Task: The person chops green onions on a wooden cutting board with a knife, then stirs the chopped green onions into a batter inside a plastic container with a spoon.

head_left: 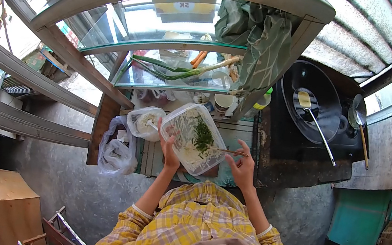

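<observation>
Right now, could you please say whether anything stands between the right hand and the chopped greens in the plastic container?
Only the wall of the plastic container does; the slim utensil in the right hand crosses it toward the chopped greens.

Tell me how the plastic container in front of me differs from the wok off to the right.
Shape: the plastic container is boxy with rounded corners; the wok is round.
Look: the container is see-through; the wok is dark.
Contents: the container holds pale shreds and chopped greens; the wok has a spatula in it.
Support: your left hand steadies the container; no hand touches the wok.
Both are open-topped.
</observation>
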Demonstrator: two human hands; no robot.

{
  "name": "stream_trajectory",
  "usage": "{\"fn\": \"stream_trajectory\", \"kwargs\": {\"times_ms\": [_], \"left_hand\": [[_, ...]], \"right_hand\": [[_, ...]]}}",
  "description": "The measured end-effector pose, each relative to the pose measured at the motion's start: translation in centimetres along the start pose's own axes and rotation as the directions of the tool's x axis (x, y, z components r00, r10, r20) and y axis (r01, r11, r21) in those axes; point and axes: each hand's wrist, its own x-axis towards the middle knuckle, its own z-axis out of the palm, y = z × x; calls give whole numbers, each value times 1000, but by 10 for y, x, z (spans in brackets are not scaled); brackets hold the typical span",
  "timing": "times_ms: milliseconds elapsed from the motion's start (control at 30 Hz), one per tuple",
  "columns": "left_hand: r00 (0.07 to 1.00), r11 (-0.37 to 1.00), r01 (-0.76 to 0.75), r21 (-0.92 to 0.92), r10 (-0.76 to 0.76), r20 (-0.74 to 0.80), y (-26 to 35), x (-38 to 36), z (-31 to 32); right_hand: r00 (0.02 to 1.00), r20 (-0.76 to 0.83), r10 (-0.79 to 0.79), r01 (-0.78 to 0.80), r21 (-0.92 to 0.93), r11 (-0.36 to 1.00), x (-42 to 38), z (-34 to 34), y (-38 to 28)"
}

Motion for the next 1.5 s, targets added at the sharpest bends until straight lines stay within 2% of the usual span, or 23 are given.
{"fn": "stream_trajectory", "kwargs": {"times_ms": [100, 200, 300, 400, 467, 600, 800, 1000, 1100, 1300, 1500], "left_hand": [[999, 1000, -7, -7, 7, -54, -4, 6, -1], [996, 1000, -29, 3, 29, -87, 4, 7, 18], [992, 1000, -15, 19, 17, -128, 5, 9, 26], [993, 1000, -20, 22, 22, -119, 5, 9, 29], [994, 997, -63, 50, 67, -89, 5, 11, 31], [999, 991, -32, 130, 37, -33, 14, 5, 37], [988, 966, -142, 218, 126, 85, 18, -4, 44], [991, 963, -135, 235, 127, 50, 18, -6, 45], [990, 956, -142, 255, 133, 52, 13, -9, 45], [986, 953, -166, 255, 153, 68, 10, -17, 55], [982, 963, -185, 195, 188, 2, 12, -19, 61]], "right_hand": [[940, 100, -327, 318, 89, 944, 9, -6, -7], [848, 217, -483, 514, -117, 850, 6, -10, -23], [770, 198, -607, 637, -189, 747, 3, -14, -31], [722, 216, -657, 691, -252, 677, 1, -17, -26], [699, 168, -695, 713, -241, 659, 3, -20, -31], [654, 106, -749, 744, -271, 611, 18, -19, -37], [658, 127, -743, 732, -342, 590, 34, -8, -22], [695, 154, -703, 713, -273, 645, 5, -16, -10], [670, 181, -720, 735, -295, 610, 5, -20, -14], [657, 39, -753, 719, -333, 610, 32, -8, -32], [685, 112, -720, 711, -319, 627, 8, -16, -16]]}}
